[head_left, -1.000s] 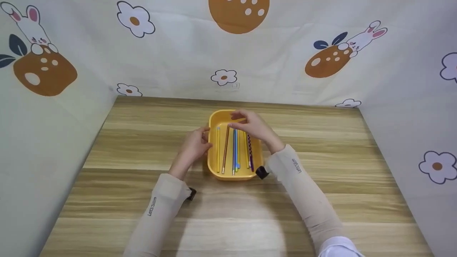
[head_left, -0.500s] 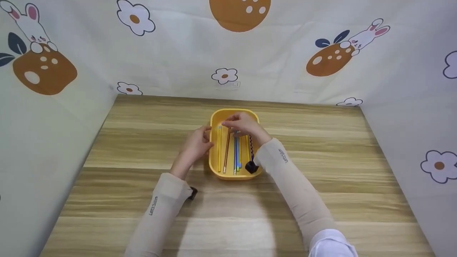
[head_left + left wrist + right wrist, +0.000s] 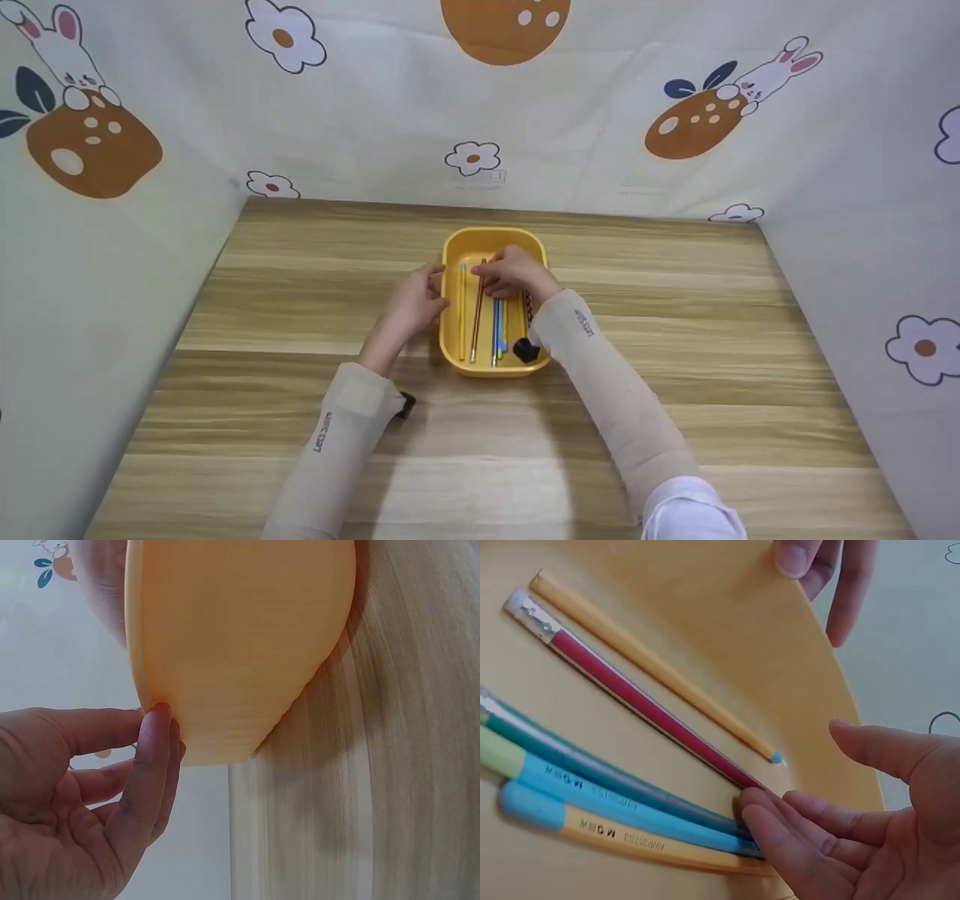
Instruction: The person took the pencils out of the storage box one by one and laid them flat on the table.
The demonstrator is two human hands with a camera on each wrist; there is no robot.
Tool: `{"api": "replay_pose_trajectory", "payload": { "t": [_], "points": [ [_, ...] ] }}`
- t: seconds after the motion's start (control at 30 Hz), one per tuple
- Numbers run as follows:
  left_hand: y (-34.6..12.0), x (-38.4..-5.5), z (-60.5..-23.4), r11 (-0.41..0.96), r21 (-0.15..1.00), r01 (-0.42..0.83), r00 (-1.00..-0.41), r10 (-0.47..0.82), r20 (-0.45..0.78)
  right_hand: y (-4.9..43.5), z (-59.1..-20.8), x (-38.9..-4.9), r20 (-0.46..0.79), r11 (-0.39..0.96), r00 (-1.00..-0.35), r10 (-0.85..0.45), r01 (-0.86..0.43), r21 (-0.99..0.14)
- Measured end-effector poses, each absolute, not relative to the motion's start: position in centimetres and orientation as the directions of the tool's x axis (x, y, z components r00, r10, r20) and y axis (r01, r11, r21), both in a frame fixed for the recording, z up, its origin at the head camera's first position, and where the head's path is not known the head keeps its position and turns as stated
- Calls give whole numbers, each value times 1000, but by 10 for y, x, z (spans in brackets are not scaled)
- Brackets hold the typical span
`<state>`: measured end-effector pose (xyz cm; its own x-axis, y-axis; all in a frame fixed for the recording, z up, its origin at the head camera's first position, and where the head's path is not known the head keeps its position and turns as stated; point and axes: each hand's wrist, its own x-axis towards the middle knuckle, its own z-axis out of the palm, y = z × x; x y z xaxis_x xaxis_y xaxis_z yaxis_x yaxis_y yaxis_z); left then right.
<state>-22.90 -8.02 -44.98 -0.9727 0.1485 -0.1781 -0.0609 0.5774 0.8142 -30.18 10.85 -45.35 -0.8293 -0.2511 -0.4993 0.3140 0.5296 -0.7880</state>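
Observation:
A yellow plastic box (image 3: 491,240) stands on the table with several pencils lying lengthwise in it. My left hand (image 3: 411,304) pinches its left rim, thumb and fingers on opposite sides of the wall. Inside the box, my right hand (image 3: 517,271) is over the pencils' far ends. In the right wrist view its fingertips touch the far end of a red pencil (image 3: 634,690), with the thumb spread apart. Left of that lies a yellow pencil (image 3: 656,667); on the other side are a teal pencil (image 3: 615,754), a blue one (image 3: 652,811) and a yellow-orange one (image 3: 622,836).
The wood-grain table (image 3: 300,277) extends around the box. A white cloth wall (image 3: 375,112) printed with rabbits, oranges and flowers rises behind and on both sides. A small black camera (image 3: 526,350) on the right wrist overlaps the box's near right corner.
My right hand has moved left and a little nearer, from the box's far right part down to the red pencil's far end. The left hand stays at the rim.

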Motion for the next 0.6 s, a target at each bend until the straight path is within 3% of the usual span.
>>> {"api": "replay_pose_trajectory", "payload": {
  "t": [0.6],
  "points": [
    [-80, -228, -448, 588, 806, -71, -968, 154, -197, 106, -456, -309, -540, 564, -812, -222, 345, -751]
  ]
}}
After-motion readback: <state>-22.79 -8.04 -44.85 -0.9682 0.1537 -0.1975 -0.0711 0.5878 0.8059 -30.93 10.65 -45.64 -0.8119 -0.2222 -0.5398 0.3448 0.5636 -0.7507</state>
